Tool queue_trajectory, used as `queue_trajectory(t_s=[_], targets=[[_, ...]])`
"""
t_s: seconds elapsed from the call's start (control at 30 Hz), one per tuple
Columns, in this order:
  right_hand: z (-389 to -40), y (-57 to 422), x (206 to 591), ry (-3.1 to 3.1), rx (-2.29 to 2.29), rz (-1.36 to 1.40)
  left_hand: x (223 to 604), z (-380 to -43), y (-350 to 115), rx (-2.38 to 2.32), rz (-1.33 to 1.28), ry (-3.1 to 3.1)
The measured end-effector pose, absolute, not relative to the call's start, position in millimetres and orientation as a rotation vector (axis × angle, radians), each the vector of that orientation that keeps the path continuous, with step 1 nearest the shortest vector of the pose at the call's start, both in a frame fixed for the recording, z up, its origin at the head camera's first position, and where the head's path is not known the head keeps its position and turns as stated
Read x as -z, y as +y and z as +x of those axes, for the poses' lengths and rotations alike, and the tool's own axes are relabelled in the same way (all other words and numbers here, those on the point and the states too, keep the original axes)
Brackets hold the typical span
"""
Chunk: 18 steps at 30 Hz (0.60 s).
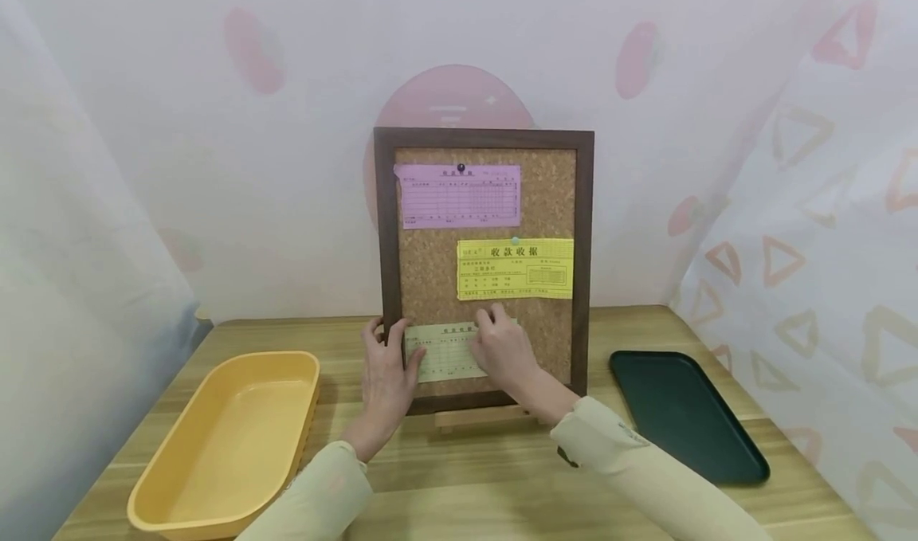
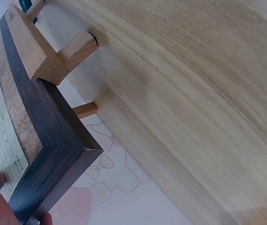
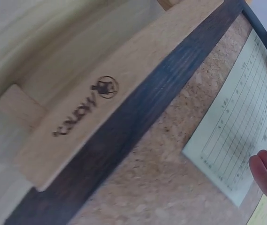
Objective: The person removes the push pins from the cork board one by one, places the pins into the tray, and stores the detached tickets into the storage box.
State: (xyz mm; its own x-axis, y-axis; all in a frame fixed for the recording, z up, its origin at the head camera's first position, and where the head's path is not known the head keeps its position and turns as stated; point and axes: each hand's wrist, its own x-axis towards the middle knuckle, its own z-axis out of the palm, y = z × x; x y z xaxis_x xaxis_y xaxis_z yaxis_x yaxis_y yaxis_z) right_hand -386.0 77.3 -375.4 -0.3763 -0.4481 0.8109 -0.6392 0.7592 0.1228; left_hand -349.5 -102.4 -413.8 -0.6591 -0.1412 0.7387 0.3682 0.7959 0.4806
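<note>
A corkboard (image 1: 430,278) in a dark wood frame leans upright on a small wooden easel (image 2: 34,42). My left hand (image 1: 387,370) grips the frame's lower left side, its thumb pressing on the pale green receipt slip (image 1: 441,356), fingertips showing behind the frame in the left wrist view. With fingers curled, my right hand (image 1: 505,352) is at the slip's upper right part; I cannot tell what its fingertips hold. Higher up, a black pushpin (image 1: 461,168) fixes a purple receipt slip (image 1: 459,200), and a pale pushpin (image 1: 515,241) fixes a yellow one (image 1: 512,274).
To the left on the wooden table (image 1: 459,493) stands a deep yellow tray (image 1: 308,366). A flat dark green tray (image 1: 688,413) lies on the right. Behind the board hangs a white patterned curtain (image 1: 308,166), which also closes off both sides.
</note>
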Motion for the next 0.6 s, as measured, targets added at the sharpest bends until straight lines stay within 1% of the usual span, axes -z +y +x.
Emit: queue_trajectory(t_s=[0.4, 0.6], targets=[[-372, 114, 387, -2.1, -0.415, 0.792, 414, -349, -102, 0.806, -0.169, -2.138], [-371, 128, 389, -2.155, -0.483, 0.72, 416, -348, -102, 0.793, -0.168, -2.128]])
